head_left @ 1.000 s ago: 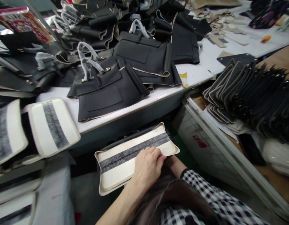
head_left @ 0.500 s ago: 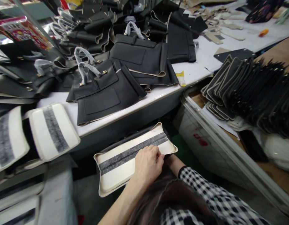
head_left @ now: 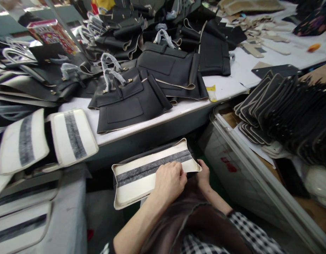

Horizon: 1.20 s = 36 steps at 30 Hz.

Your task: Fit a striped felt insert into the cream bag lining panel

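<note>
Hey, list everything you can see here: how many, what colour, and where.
panel: one, cream with grey strip, over the lap
spare panels: two or more, cream and grey, left
bag pieces: many, black, piled on the table
handles: several, film-wrapped, on the bag pieces
table: one, white, middle
stack: many black flat pieces, right
tag: one, yellow, table edge
box: one, mostly red, far left
cutouts: several, tan, far right of table
left hand: on top of the panel, fingers curled
right hand: grips the panel's right corner
sleeve: checked, right arm
</note>
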Motion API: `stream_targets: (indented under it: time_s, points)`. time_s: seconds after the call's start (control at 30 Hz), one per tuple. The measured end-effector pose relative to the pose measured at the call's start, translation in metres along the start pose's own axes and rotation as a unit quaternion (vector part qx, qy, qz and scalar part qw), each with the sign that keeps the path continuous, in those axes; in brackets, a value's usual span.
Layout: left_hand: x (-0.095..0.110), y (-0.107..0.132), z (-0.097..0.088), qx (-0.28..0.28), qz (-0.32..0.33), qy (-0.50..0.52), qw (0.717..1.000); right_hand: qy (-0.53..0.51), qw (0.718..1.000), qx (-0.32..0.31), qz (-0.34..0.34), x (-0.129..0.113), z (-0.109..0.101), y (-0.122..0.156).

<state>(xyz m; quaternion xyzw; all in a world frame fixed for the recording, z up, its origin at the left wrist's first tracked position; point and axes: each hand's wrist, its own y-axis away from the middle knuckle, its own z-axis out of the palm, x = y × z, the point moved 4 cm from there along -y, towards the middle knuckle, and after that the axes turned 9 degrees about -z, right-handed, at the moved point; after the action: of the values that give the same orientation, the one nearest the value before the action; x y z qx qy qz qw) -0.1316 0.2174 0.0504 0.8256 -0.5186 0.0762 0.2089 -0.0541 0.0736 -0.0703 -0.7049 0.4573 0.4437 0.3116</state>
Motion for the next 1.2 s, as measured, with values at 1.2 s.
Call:
stream_targets:
  time_s: [1.2]
  points:
    - [-0.044, 0.062, 0.006, 0.087, -0.017, -0.048, 0.995, 0.26, 0.849, 0.009, -0.46, -0.085, 0.026, 0.08]
